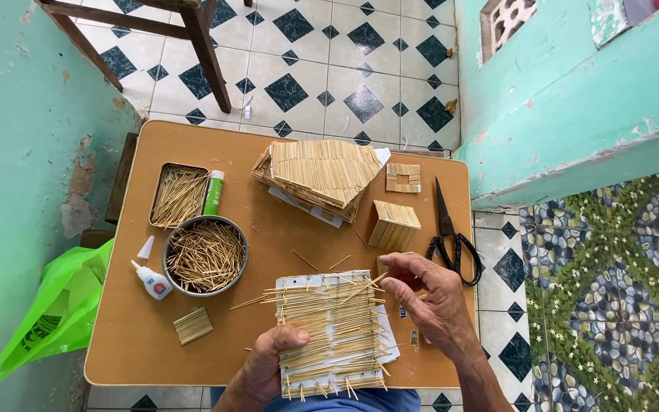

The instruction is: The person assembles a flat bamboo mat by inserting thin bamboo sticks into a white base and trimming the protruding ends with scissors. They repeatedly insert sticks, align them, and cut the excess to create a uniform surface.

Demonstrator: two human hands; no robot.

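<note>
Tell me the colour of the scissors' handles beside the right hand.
Black, seen in the head view: the scissors lie near the right hand.

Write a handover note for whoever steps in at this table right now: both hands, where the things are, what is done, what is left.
Left hand: grips the near-left edge of the white panel, thumb on top.
Right hand: fingertips at the panel's far-right corner, pinching a stick.
Panel: on the table edge, mostly covered with rows of sticks; ends overhang unevenly.
Supplies: round bowl of sticks, tin of sticks, glue bottle left; scissors right.
Done: stacked stick panels, small stick box and small stick frame at the far side.
Left: bare white strips show along the panel's right and top edges; overhanging ends untrimmed.
</note>
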